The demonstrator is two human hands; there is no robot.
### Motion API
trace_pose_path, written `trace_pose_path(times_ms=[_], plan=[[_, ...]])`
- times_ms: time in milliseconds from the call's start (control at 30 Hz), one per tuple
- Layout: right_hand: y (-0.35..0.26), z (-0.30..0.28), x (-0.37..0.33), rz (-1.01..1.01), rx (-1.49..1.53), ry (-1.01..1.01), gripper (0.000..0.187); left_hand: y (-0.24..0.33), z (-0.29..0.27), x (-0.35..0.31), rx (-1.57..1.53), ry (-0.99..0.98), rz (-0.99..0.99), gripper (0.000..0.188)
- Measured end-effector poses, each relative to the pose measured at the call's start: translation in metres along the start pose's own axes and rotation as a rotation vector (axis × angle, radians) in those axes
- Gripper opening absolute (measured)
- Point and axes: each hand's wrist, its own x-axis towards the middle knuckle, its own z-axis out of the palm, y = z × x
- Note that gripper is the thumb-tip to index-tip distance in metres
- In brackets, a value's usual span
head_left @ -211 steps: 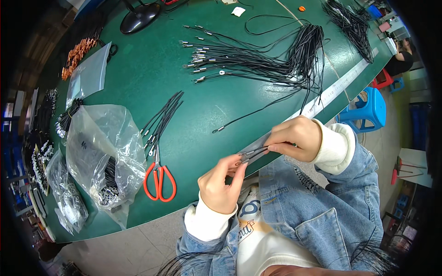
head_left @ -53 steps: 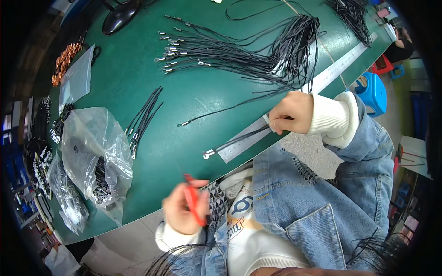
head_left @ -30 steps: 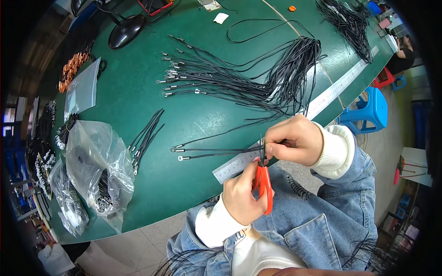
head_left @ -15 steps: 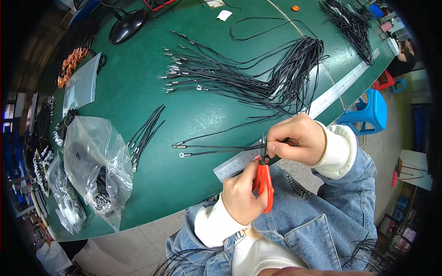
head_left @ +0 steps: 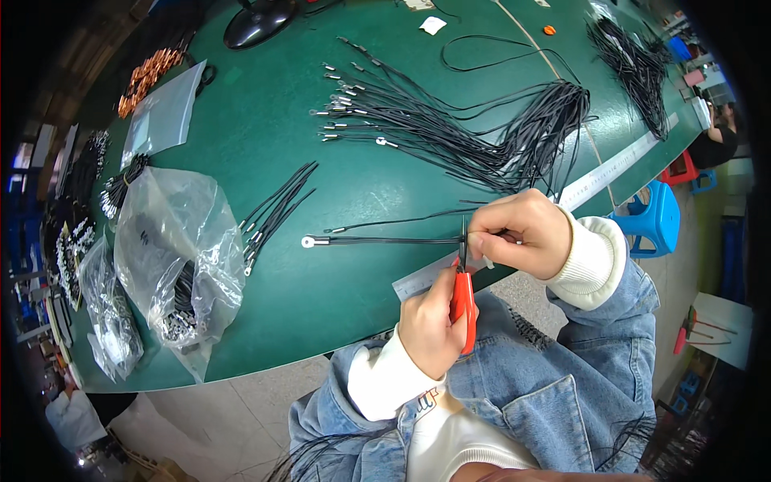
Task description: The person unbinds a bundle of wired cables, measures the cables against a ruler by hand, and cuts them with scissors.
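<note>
My left hand (head_left: 427, 328) is closed round the handles of red-handled scissors (head_left: 463, 309), their blades pointing away from me. The blades stand upright at a few thin black cables (head_left: 393, 240), right beside my right fingertips; whether they touch the cables I cannot tell. Pinched in my right hand (head_left: 526, 237), these cables run out to the left, lying close together. At their far left end sit metal ring terminals (head_left: 309, 241), bunched over one another. Under the cables and scissors lies a steel ruler (head_left: 426, 276), partly hidden by my left hand.
A large bundle of black cables (head_left: 514, 132) with ring terminals spreads beyond my hands. Short cut cables (head_left: 277, 213) lie to the left, near a clear plastic bag (head_left: 181, 233). A long ruler (head_left: 614, 169) extends to the right, above a blue stool (head_left: 654, 217).
The ring ends of the held cables, spread apart before, now lie lined up together. My view has shifted slightly. Both hands keep their grips.
</note>
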Motion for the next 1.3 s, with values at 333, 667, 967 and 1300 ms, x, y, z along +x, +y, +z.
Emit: trace_pose_path(times_ms=[333, 667, 967, 1300], plan=[[0.003, 0.01, 0.043, -0.059, -0.041, -0.091, 0.016, -0.008, -0.011, 0.002, -0.17, 0.126, -0.1, 0.023], [0.016, 0.007, 0.063, -0.057, -0.103, -0.214, 0.021, -0.001, -0.032, -0.005, -0.253, 0.181, -0.089, 0.021], [0.015, -0.013, 0.022, 0.007, -0.222, -0.07, 0.01, -0.024, -0.142, 0.031, 0.729, 0.368, 0.156, 0.028], [0.044, 0.006, 0.019, -0.034, -0.62, 0.13, 0.013, -0.03, -0.158, 0.026, 0.83, 0.438, 0.07, 0.02]])
